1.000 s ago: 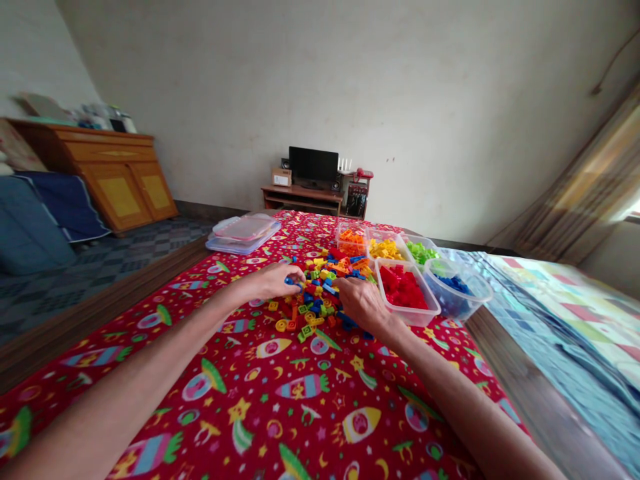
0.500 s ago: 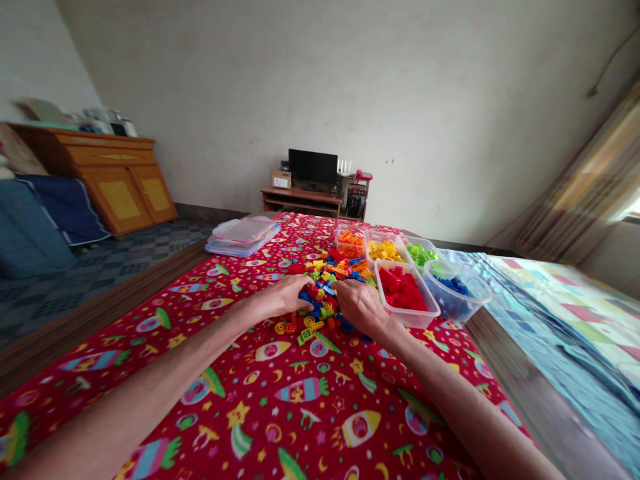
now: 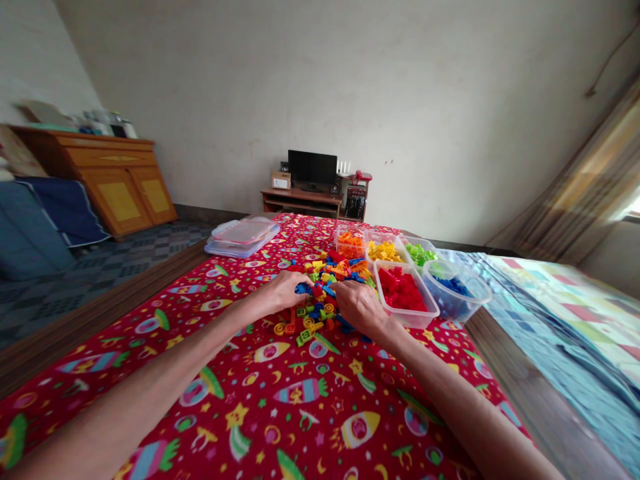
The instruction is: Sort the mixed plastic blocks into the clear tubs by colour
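Observation:
A mixed pile of toy building bricks [image 3: 314,312] in blue, red, yellow, green and orange lies on the red patterned cloth [image 3: 300,373]. At the pile's left edge, my left hand [image 3: 287,291] is closed with a blue toy brick [image 3: 303,288] at its fingertips. My right hand [image 3: 359,301] bends over the right side of the pile, fingers curled down. Its fingertips are mostly hidden, so what it grips cannot be made out. Another blue piece shows between both hands. Beside my right hand stands a clear container of red bricks [image 3: 405,288].
Behind the red bricks are containers of orange bricks [image 3: 351,244], yellow bricks [image 3: 384,251] and green bricks [image 3: 420,254]. A round tub [image 3: 467,307] holds blue bricks at the right. Stacked plastic lids [image 3: 243,235] lie at the far left of the cloth.
My left hand has drawn slightly up and left, its fingers closing on a blue toy brick. My right hand has barely moved.

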A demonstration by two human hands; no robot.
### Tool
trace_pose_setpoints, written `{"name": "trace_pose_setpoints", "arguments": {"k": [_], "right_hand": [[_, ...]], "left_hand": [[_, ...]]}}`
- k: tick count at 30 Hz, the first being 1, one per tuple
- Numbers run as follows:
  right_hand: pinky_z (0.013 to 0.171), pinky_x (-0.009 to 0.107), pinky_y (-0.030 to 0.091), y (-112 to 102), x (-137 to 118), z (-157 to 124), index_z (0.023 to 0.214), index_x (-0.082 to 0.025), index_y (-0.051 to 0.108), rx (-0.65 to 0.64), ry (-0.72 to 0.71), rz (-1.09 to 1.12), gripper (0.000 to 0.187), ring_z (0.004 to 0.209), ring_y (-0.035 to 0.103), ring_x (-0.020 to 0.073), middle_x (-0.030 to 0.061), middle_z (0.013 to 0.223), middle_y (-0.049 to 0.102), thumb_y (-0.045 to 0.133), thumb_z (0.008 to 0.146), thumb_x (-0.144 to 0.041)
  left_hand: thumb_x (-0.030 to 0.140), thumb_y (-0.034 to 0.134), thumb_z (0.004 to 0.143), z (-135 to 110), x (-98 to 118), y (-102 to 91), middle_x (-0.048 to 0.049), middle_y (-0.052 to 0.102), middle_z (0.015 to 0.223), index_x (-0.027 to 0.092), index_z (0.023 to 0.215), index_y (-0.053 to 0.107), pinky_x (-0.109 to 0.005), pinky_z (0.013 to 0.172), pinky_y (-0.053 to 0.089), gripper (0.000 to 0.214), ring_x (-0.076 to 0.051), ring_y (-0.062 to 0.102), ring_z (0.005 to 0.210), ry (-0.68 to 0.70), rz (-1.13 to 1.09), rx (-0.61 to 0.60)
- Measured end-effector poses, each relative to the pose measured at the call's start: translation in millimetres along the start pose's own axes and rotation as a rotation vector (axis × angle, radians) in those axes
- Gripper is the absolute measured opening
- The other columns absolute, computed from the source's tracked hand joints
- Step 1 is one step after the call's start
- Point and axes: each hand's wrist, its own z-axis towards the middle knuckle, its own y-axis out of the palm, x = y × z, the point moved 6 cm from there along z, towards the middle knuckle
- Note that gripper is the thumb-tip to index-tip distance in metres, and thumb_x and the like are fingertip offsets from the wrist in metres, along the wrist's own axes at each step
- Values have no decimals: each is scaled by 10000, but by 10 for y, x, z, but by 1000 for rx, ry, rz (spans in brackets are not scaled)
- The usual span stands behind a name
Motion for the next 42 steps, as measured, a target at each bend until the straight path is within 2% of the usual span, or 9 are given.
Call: {"name": "trace_pose_setpoints", "arguments": {"k": [14,17,21,24,27,30,34,39,42], "right_hand": [[595,234,331,-33,-9,-7,891,-148,632,23,16,137,239,703,583,152,82,797,669,406,844,-91],[644,239,398,-62,14,23,858,-150,642,96,113,502,194,701,593,157,68,763,664,448,850,-154],[684,281,502,138,11,54,905,-149,603,-1,475,1445,221,681,632,161,57,724,660,427,901,-283],[691,336,545,273,-163,56,929,-137,554,-147,626,1993,370,670,650,171,77,695,641,335,951,-434],[608,324,558,323,-268,53,923,-158,532,-159,706,2234,455,603,627,153,36,638,596,253,960,-515],[459,229,504,371,-286,52,852,-187,518,-81,794,2296,429,466,533,105,-28,552,516,244,970,-495],[357,148,391,409,-259,65,781,-180,511,21,819,2306,375,452,484,84,-20,567,523,368,942,-486],[335,104,301,387,-266,43,729,-150,512,-142,784,2203,273,455,470,59,6,579,545,486,894,-366],[309,89,163,248,-150,50,691,-147,498,-93,710,2092,217,397,367,14,-32,571,518,617,789,-302]], "left_hand": [[412,550,744,-6,-62,-188,-41,751,834,193,846,746,-254,674,464,311,-204,664,738,-82,-131,60],[469,531,753,-15,-90,-202,-37,735,764,177,829,733,-249,614,459,363,-199,651,681,-83,-215,80],[540,469,799,-55,5,-318,-22,695,704,151,905,681,-234,524,455,455,-162,611,567,-87,-422,166],[496,480,828,-102,254,-456,-34,706,814,157,937,654,-248,643,501,396,-173,649,703,-4,-476,271],[387,518,838,-138,563,-445,-36,707,930,186,916,662,-290,830,496,259,-188,650,878,157,-418,274],[312,539,834,-153,737,-276,-47,689,1032,202,917,659,-320,930,472,183,-198,628,988,269,-394,225],[358,463,896,-145,698,-132,-86,631,1185,197,1110,599,-318,945,483,300,-208,593,1098,230,-468,226],[399,348,940,-139,528,-322,-110,603,1232,163,1195,536,-325,952,480,395,-225,567,1147,149,-460,335],[380,362,924,-113,427,-440,-110,628,1176,150,1101,593,-337,960,473,371,-223,572,1122,167,-369,370]]}}
